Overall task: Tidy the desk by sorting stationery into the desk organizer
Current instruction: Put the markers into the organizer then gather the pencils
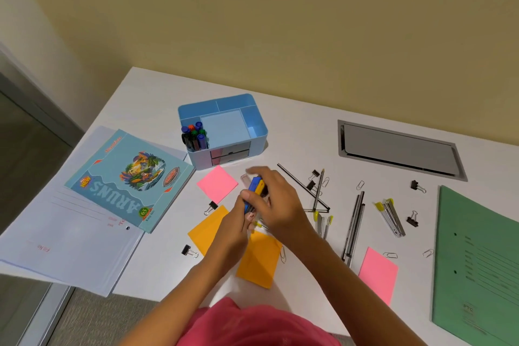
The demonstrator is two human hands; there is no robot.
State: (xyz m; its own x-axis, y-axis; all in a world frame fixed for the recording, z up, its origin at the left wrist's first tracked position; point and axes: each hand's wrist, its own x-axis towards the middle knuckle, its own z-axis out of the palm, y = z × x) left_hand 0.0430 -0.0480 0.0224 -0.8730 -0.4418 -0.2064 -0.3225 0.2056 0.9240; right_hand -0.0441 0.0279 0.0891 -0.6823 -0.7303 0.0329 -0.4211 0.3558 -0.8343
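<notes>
Left hand (243, 215) and right hand (276, 202) jointly clasp a blue-and-yellow bundle of stationery (255, 191), mostly hidden, at 6 o'clock from the light-blue plastic desk organizer (259, 123) on the white table (295, 121).

Two pink sticky notes (217, 183) (378, 275), two orange ones (207, 230) (259, 258), five black binder clips (417, 186) and one blue desk organizer (252, 121) sit on the desk (295, 126); one green folder (477, 261), one notebook (129, 177).

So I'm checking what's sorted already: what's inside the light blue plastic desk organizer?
The light blue plastic desk organizer holds capped markers upright in its front-left compartment. The other top compartments look empty. Its front drawers' contents are hidden.
</notes>
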